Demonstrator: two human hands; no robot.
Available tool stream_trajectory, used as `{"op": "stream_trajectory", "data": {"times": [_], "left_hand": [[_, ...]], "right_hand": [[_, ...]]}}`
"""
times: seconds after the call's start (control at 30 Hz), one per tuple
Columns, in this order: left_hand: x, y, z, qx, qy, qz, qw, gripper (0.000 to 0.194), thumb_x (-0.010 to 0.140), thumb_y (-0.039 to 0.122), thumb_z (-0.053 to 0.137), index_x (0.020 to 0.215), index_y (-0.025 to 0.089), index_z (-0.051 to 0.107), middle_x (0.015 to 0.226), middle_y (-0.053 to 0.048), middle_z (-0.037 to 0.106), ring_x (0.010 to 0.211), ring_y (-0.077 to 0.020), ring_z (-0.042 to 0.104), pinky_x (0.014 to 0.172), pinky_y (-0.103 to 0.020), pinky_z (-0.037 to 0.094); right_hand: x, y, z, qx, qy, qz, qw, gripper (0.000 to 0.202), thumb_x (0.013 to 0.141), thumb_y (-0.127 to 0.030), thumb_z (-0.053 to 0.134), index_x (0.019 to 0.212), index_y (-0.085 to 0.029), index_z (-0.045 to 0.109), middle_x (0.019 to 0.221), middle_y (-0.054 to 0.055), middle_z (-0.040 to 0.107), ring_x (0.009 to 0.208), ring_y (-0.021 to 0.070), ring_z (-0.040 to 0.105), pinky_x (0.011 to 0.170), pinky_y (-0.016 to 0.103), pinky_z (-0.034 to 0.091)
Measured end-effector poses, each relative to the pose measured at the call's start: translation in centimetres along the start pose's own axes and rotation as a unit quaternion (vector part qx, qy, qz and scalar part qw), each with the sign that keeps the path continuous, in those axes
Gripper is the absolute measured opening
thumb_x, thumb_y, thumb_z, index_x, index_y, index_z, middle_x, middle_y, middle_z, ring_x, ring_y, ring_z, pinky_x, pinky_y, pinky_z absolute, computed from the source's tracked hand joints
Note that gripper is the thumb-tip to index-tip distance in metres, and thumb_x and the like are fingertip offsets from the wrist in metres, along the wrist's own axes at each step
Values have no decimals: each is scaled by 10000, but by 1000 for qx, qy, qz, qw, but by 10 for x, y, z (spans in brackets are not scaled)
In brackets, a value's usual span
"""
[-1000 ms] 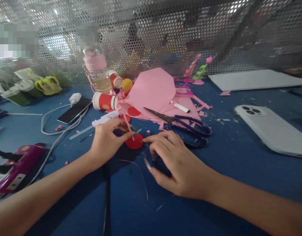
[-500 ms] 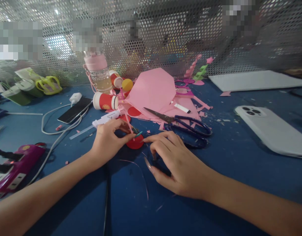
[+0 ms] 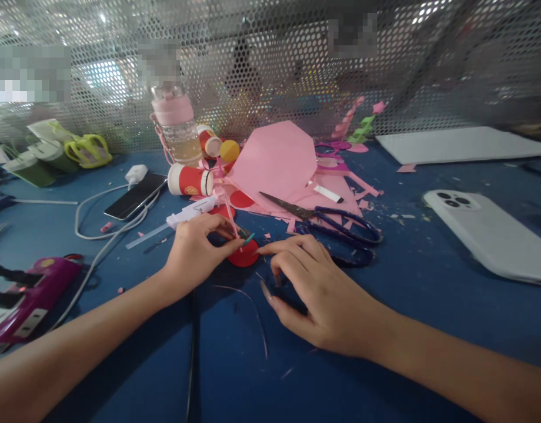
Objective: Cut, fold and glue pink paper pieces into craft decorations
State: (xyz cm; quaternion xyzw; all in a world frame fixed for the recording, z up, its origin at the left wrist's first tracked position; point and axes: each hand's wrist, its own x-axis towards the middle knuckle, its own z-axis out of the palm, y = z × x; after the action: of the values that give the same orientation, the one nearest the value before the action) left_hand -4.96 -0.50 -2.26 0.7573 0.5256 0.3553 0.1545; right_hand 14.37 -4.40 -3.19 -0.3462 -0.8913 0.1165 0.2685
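My left hand (image 3: 197, 244) pinches a thin pink stick (image 3: 231, 216) between thumb and fingers; the stick's lower end meets a flat red disc (image 3: 244, 258) on the table. A narrow teal piece (image 3: 249, 239) shows at the left thumb tip; whether it is a fingernail cannot be made out. At the disc's right edge, the index fingertip of my right hand (image 3: 314, 288) touches or nearly touches it. That hand's thumb is spread away, with nothing between the fingers. Blue-handled scissors (image 3: 347, 218) lie partly open just beyond the right hand.
Pink paper sheets (image 3: 274, 158) and scraps are heaped behind the hands. Red-and-white paper cups (image 3: 191, 180) and a bottle (image 3: 176, 126) stand or lie left of them. A black phone (image 3: 136, 197), power strip (image 3: 27, 299) and cables are leftward; a white phone (image 3: 491, 235) is right.
Both hands hold nearly the same pose at the red disc. The whole view has shifted very slightly.
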Motion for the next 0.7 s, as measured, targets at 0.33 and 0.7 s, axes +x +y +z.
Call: {"op": "stream_trajectory", "data": {"times": [0.33, 0.7], "left_hand": [[0, -1, 0, -7, -20, 9, 1000, 103, 645, 234, 684, 680, 164, 616, 668, -12, 667, 615, -133, 633, 599, -239, 515], [0, -1, 0, -11, -20, 0, 1000, 90, 640, 206, 682, 674, 157, 615, 664, -5, 663, 614, -121, 625, 599, -224, 506]], "right_hand": [[0, -1, -1, -6, -3, 3, 1000, 39, 759, -196, 474, 790, -177, 459, 1034, 133, 568, 950, 271, 451, 815, 464, 387], [-1, 0, 0, -7, -2, -1, 1000, 58, 759, -194, 479, 797, -163, 448, 1044, 143, 556, 958, 274, 435, 826, 462, 378]]}}
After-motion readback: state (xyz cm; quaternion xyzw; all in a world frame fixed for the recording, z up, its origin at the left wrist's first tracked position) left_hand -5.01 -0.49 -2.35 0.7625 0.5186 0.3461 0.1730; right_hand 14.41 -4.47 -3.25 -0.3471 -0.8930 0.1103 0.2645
